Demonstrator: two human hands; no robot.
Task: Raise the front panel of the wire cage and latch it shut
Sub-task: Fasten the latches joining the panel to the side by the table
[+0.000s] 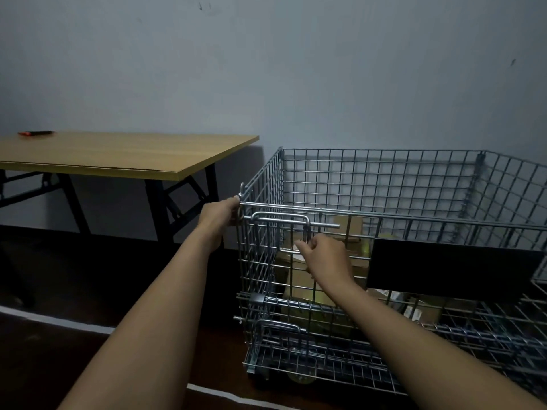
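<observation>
A grey wire cage (384, 179) stands on the dark floor at the right. Its front panel (414, 223) is upright, with a black plate (450, 264) fixed on it. My left hand (220, 213) grips the cage's front left corner post at the top. My right hand (325, 255) is closed on the lower end of the U-shaped sliding latch handle (281, 220) at the panel's upper left. The latch rod runs level just under the panel's top wire. A second latch handle (278, 327) sits lower on the front.
Cardboard boxes (349, 229) and small packages lie inside the cage. A wooden folding table (118, 155) with black legs stands at the left, a red-and-black tool (35, 133) on its far corner. White tape lines (231, 395) cross the floor. A grey wall is behind.
</observation>
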